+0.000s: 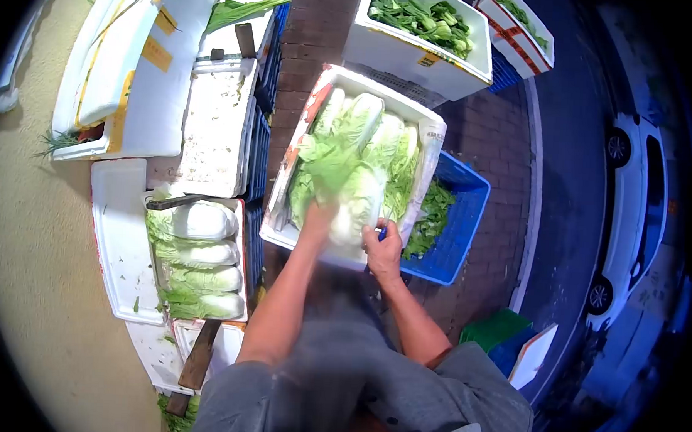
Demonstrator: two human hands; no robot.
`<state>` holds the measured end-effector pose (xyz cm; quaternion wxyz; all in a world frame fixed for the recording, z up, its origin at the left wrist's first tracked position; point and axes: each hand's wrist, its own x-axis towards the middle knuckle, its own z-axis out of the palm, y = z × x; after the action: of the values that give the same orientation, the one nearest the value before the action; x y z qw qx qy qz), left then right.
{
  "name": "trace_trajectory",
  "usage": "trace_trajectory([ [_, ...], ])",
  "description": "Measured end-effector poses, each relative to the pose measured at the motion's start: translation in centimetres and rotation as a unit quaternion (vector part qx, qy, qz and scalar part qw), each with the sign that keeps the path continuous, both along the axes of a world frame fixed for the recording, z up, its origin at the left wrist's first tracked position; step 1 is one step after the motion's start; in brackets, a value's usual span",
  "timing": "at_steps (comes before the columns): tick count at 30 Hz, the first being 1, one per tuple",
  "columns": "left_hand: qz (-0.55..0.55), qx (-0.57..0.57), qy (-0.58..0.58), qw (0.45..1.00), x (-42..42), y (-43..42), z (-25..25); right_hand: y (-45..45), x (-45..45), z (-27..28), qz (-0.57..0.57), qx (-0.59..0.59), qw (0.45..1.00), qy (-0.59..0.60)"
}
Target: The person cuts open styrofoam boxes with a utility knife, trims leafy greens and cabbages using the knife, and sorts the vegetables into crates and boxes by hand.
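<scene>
Several napa cabbages (360,193) lie in a white foam box (274,230) right in front of me. My left hand (319,219), smeared by motion, is at the near left side of the closest cabbage, and its fingers cannot be made out. Just beyond it is a blurred loose green leaf (329,167). At the box's near right corner, my right hand (384,252) is closed around a small blue-handled knife (382,234); little of the blade shows.
A blue crate (469,229) with leafy greens stands right of the box. Foam boxes of greens (414,64) are beyond. Left, more napa cabbages (205,254) fill another foam box, near stacked foam lids (215,125). A white car (628,205) is on the road at right.
</scene>
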<state>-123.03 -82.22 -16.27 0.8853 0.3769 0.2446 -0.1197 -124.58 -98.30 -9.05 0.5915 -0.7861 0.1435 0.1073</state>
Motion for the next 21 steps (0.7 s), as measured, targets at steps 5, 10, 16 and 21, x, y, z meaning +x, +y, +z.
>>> trace_trajectory([
  [5, 0.117, -0.082, 0.021, 0.990, 1.2, -2.7, 1.6, -1.0, -0.8, -1.3, -0.129, 0.014, 0.989, -0.064],
  [10, 0.222, -0.140, 0.102, 0.959, 1.9, -5.1, 2.1, -2.1, 0.7, -0.1, -0.237, 0.136, 0.960, -0.057],
  [16, 0.272, -0.117, 0.016, 0.955, -0.7, -2.8, 4.5, -11.7, 3.1, -2.2, -0.398, 0.059, 0.916, -0.003],
  [21, 0.296, 0.009, -0.047, 0.954, -8.8, 2.6, 7.6, -25.9, 1.4, -11.0, -0.480, -0.103, 0.863, 0.121],
])
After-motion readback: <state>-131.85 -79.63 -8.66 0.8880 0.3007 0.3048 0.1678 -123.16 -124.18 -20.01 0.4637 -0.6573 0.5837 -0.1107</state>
